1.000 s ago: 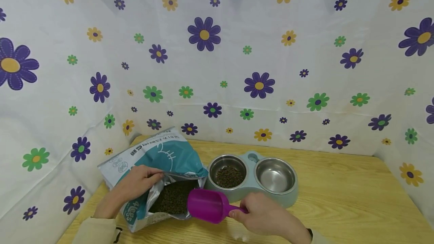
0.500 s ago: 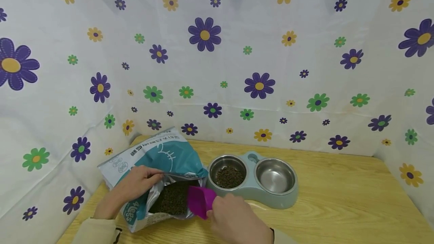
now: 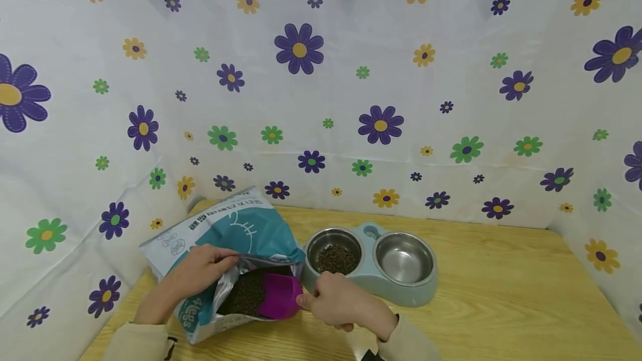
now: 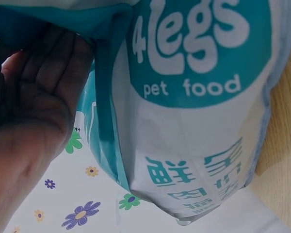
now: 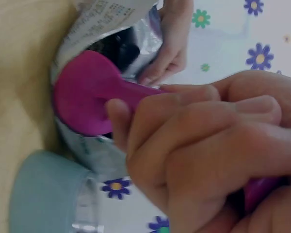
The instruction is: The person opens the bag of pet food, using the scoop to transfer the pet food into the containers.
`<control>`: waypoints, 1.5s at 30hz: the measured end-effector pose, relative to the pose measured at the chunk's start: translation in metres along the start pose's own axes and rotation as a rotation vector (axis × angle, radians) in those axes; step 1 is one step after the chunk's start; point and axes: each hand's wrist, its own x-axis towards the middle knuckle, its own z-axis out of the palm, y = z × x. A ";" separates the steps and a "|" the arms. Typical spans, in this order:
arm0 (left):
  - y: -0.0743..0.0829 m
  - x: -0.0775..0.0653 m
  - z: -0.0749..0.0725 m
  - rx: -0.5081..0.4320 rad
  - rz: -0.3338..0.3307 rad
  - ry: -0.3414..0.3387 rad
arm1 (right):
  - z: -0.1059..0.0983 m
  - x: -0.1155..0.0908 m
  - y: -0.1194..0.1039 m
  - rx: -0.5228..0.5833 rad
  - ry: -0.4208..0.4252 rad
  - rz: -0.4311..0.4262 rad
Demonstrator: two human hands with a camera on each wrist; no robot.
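Cloth (image 3: 331,91): hangs along far and left edges of table (image 3: 501,277).
Table: shows widest room right of bowl stand (image 3: 368,273).
Bag (image 3: 263,230): lies left, gapes toward near right.
Bowl stand: sits just right of bag, with kibble (image 3: 335,258) in left bowl.
Left hand (image 3: 204,267): pinches bag's rim.
Right hand (image 3: 343,301): clenched around handle of scoop (image 3: 281,297).
Scoop: tucked inside bag's right edge, among kibble.

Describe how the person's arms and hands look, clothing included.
The left hand and right hand are bare, without gloves. The left sleeve and right sleeve are beige. A black strap-like piece shows by the left sleeve and another by the right; what they are is unclear.
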 end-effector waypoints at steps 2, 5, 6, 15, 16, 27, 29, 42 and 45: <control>0.001 0.000 0.000 -0.012 0.002 -0.006 | -0.001 0.001 0.007 0.057 -0.011 -0.019; 0.001 -0.001 0.001 -0.016 -0.014 -0.011 | -0.002 -0.002 0.014 0.134 -0.018 -0.011; 0.001 -0.001 0.000 -0.009 -0.015 -0.009 | -0.002 -0.004 0.016 0.156 -0.016 -0.002; 0.000 0.000 -0.001 0.006 -0.015 0.004 | 0.004 -0.018 0.034 0.307 0.011 0.046; 0.000 0.000 -0.002 0.006 -0.014 0.004 | 0.005 -0.018 0.037 0.342 0.006 0.048; 0.000 0.000 -0.001 -0.001 -0.022 -0.001 | 0.011 -0.021 0.068 0.483 -0.001 0.043; 0.000 0.000 -0.001 -0.002 -0.025 -0.001 | 0.012 -0.021 0.072 0.497 -0.002 0.039; 0.003 0.000 -0.002 -0.021 -0.023 -0.003 | 0.006 -0.034 0.081 0.607 -0.017 0.047; 0.003 0.000 -0.001 -0.015 -0.018 -0.003 | 0.004 -0.036 0.082 0.631 -0.023 0.035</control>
